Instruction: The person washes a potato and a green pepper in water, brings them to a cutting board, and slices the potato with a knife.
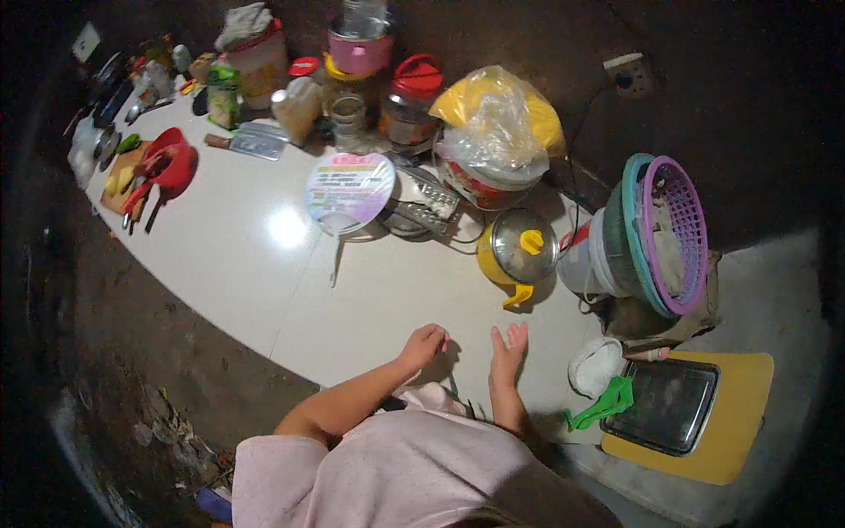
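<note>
My left hand hovers at the near edge of the white countertop, fingers curled inward; whether anything is inside them is hidden. To its right, my right hand is open, thumb apart from the fingers, holding nothing. The nearest object ahead is a yellow electric pot with a glass lid and yellow knob, its handle pointing toward me. Farther left lie a round printed hand fan and a metal grater. Neither hand touches them.
A cleaver, a red basket and a cutting board lie at the far left. Jars and buckets line the wall. At right stand a purple basket, a white bowl, a green cloth and a black tray.
</note>
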Motion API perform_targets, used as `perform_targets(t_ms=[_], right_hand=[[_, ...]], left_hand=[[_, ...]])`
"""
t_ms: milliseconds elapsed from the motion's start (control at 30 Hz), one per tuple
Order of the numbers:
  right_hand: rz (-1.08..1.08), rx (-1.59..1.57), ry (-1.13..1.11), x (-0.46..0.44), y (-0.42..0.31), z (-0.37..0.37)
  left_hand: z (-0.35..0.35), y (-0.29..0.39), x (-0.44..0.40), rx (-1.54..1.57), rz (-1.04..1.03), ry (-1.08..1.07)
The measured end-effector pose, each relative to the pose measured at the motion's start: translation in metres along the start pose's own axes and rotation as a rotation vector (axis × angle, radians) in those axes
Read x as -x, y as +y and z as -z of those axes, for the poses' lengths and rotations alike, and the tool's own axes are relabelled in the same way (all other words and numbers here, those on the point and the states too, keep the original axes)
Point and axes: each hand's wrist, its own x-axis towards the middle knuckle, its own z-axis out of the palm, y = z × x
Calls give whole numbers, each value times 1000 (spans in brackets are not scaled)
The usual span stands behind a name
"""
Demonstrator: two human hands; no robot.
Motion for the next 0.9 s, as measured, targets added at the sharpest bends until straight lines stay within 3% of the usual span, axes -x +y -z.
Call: perform_targets(t_ms=[300,500,700,767,900], right_hand=[[73,-84,-515,93,17,-66],[120,-46,-609,185,0,-128],[269,136,-804,325,-5,-263],[331,113,-987,380,0,-312],[456,202,-1272,472,-26,-399]], left_hand=[[66,-31,97,-171,-221,216],[156,-28,191,-167,-185,265],[297,-28,295,-236,-347,292],[370,-50,328,-287,-516,501],[472,-39,437,-152,-405,766]])
